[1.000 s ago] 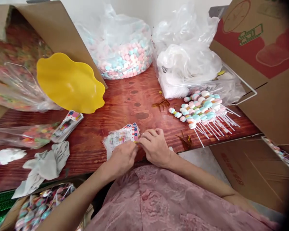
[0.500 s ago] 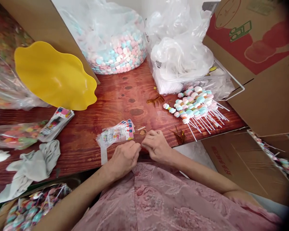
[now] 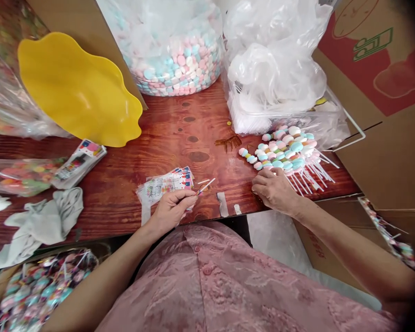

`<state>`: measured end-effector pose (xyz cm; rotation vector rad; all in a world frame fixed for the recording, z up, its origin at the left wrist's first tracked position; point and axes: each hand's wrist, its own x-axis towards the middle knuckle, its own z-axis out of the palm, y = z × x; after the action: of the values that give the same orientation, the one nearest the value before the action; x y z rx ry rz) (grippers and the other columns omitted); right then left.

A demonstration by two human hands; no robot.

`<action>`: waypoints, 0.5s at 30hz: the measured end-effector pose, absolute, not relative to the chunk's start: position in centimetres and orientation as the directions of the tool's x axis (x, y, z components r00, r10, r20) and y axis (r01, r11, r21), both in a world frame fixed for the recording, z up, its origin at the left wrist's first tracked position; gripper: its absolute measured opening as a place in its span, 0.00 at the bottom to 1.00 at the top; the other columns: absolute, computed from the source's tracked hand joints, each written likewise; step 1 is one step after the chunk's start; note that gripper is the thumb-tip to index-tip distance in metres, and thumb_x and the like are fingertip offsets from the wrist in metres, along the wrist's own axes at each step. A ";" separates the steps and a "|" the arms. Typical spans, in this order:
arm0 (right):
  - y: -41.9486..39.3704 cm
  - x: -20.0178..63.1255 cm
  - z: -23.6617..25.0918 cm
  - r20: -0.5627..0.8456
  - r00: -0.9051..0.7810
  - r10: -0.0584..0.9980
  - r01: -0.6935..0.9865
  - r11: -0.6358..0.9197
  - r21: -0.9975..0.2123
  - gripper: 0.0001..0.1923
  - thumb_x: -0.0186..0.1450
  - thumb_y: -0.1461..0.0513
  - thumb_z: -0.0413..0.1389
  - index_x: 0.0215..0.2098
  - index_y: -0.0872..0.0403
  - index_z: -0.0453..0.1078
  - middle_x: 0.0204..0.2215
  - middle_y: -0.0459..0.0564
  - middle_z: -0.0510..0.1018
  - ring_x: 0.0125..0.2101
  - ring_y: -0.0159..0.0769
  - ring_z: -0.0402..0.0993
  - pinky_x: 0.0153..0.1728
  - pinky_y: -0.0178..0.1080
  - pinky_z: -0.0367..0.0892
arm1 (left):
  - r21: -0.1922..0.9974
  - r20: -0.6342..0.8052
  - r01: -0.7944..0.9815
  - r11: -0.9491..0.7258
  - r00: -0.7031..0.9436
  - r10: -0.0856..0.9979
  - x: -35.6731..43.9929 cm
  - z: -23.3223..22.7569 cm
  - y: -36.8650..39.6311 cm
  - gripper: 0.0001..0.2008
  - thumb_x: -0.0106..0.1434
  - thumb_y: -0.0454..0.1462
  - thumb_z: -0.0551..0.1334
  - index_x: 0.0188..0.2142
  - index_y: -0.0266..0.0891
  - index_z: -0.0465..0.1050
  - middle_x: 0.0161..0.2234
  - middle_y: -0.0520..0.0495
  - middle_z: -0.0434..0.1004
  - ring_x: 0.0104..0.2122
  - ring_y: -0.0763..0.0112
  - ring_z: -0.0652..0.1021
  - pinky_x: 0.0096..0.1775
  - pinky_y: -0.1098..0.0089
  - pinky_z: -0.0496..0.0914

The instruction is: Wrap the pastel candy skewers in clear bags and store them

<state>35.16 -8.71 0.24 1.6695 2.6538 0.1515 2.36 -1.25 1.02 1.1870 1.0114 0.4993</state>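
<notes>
Left hand [image 3: 173, 204]: grip clamped on a stick [image 3: 209, 182] pointing to two o'clock. Right hand [image 3: 276, 191]: cannot tell its grip; skewers [image 3: 296, 147] at its one o'clock might roll off the bench [image 3: 166, 138] if nudged.

A thin white stick [image 3: 208, 184] juts from the left hand [image 3: 174, 206], slanting toward the far right, its near end hidden. Just left, printed clear bags [image 3: 168, 186] lie flat, overlapping. Farther right, pink, white and blue marshmallow skewers [image 3: 286, 150] lie heaped by the right hand [image 3: 275, 191], bare ends toward the near right.
</notes>
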 end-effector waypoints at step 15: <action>-4.8 25.4 3.8 0.554 -0.179 0.813 0.743 0.481 -0.466 0.05 0.67 0.65 0.49 0.34 0.49 0.64 0.28 0.48 0.73 0.31 0.37 0.68 0.33 0.41 0.64 | 0.963 -0.266 0.071 0.262 0.444 0.856 2.7 1.5 -0.6 0.15 0.56 0.46 0.65 0.28 0.35 0.76 0.19 0.56 0.63 0.18 0.83 0.61 0.20 0.77 0.56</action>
<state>25.42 -4.82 3.77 2.1749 3.2859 -0.1923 2.74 -0.64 1.49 1.1994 0.9861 0.6677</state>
